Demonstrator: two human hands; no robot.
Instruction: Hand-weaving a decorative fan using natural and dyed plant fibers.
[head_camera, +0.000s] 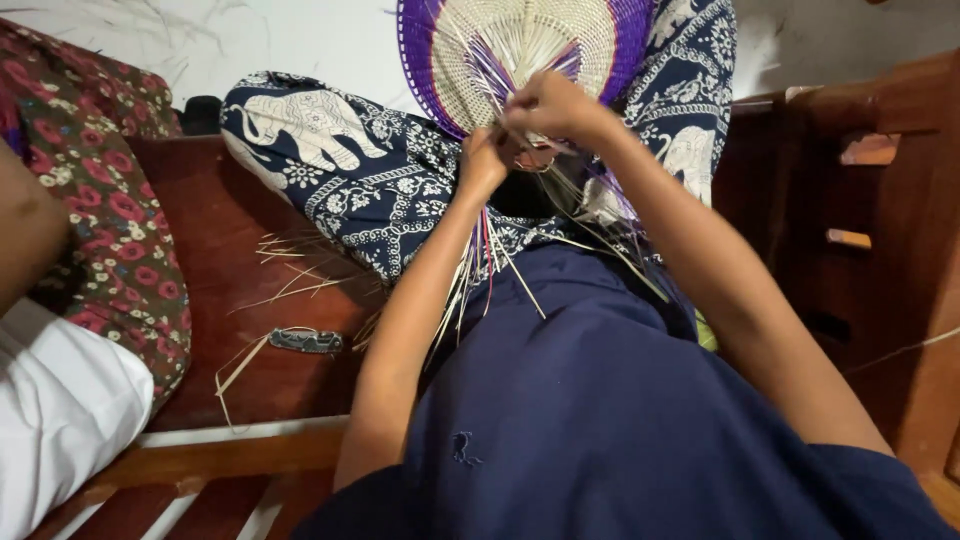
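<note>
Person wears a plain dark navy shirt (610, 400), short-sleeved, forearms bare. Trousers (370, 180) are navy with white elephant and floral print. Left hand (483, 160) and right hand (550, 105) ungloved; no rings or watch discernible.

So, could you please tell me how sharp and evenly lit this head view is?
Head view: the woven fan and both hands, left hand and right hand, are fairly sharp under soft light; the folding knife is clear; frame edges bend slightly; the bench's right side is dim.

Woven straw fan (520, 45), matt; polished wooden bench (225, 235); printed cloth trousers (340, 160)
</note>
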